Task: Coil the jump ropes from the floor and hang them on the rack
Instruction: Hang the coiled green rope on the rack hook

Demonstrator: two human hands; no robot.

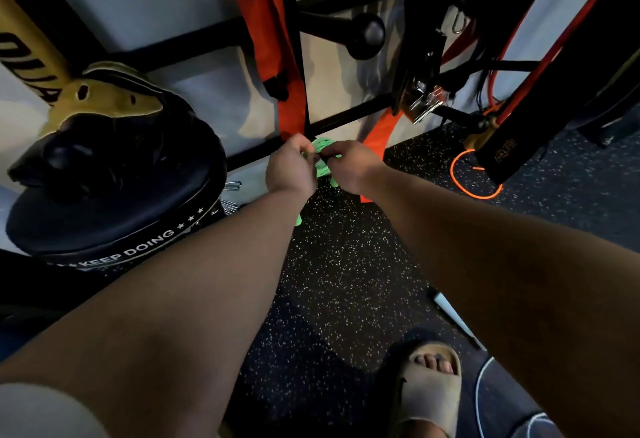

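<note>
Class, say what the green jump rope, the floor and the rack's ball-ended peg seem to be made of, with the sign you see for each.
Green jump rope: probably plastic or PVC cord, bright and smooth, bending into tight loops.
Floor: likely rubber matting, matt black with pale flecks.
Ball-ended peg: seems painted or coated metal, black with a dull sheen; coating uncertain.

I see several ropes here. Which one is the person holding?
The bright green rope, bunched between the left hand and right hand. The orange rope lies looped on the floor; the pale rope lies near the sandal. Neither is touched.
</note>
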